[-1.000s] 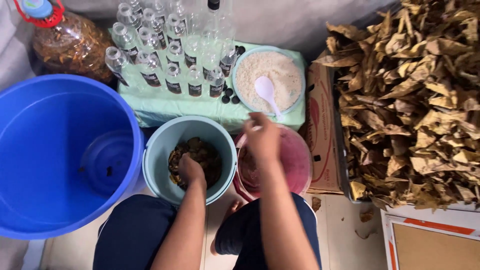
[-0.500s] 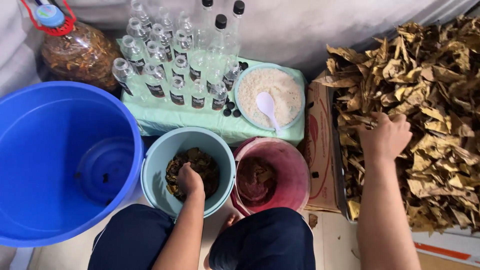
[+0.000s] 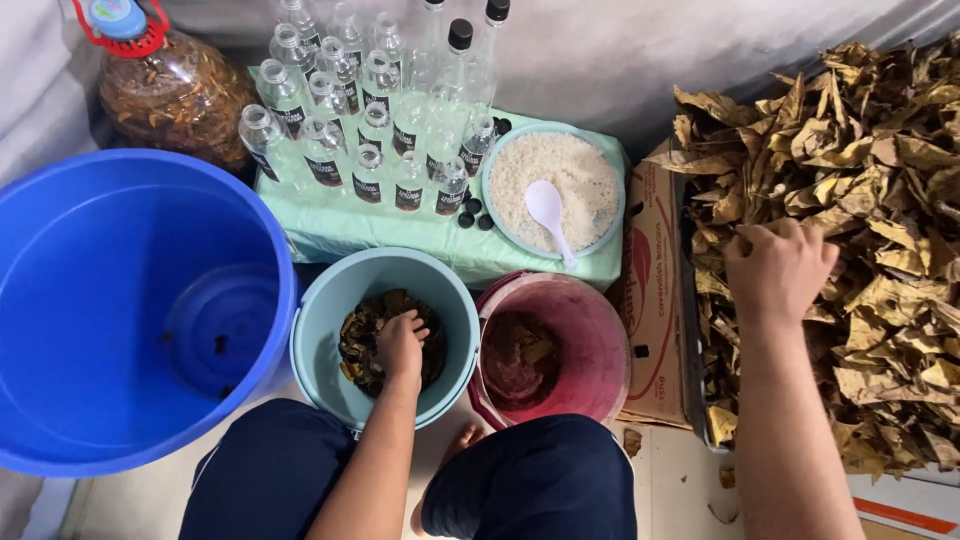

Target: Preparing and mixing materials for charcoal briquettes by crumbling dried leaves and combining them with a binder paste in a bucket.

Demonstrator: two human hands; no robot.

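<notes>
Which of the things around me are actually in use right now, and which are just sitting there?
In use:
- left hand in the wet leaves inside the light blue bucket
- right hand on the pile of dry leaves

Sitting by:
- big blue tub
- pink bucket
- clear bottles
- bowl of white grains with spoon
- large jug
</notes>
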